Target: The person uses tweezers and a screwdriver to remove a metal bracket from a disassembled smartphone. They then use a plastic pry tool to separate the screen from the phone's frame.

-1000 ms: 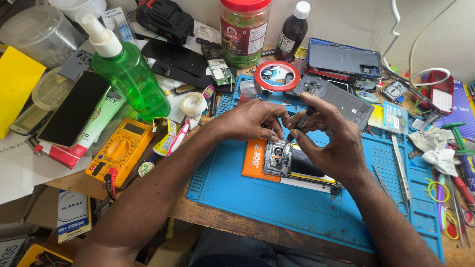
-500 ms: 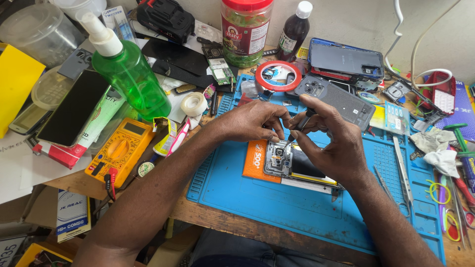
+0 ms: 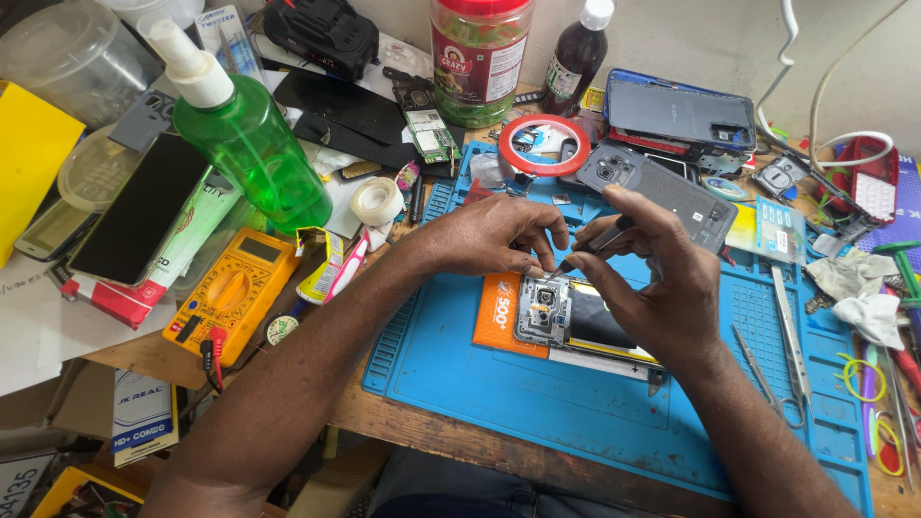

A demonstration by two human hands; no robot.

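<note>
Opened phone (image 3: 576,321) lies back-up near the middle of the blue work mat (image 3: 499,384), its long axis running left to right and a little downward to the right, with the bare camera end at the left. Both hands meet just above that camera end. The right hand (image 3: 662,278) pinches a thin dark tool (image 3: 587,251) between thumb and fingers, tip slanting down and left to the phone's upper left corner; the grip is narrow and closed on the tool. The left hand (image 3: 494,235) curls beside it, fingertips pressed together at the same corner; whether they hold a small part I cannot tell. The right hand covers more of the phone's body, the left is nearer the camera end.

An orange card (image 3: 497,309) with white print lies under the phone's left end. Steel tweezers (image 3: 791,331) lie on the mat to the right. Above the hands sit a grey phone back cover (image 3: 662,187) and a red-rimmed ring (image 3: 543,146). Farther back stand a clear jar (image 3: 480,58) with red lid and a red-and-green label, and a dark bottle (image 3: 576,67) with a white cap. Off the mat to the left stand a green pump bottle (image 3: 249,144), a yellow multimeter (image 3: 230,288) and a roll of white tape (image 3: 376,201)
</note>
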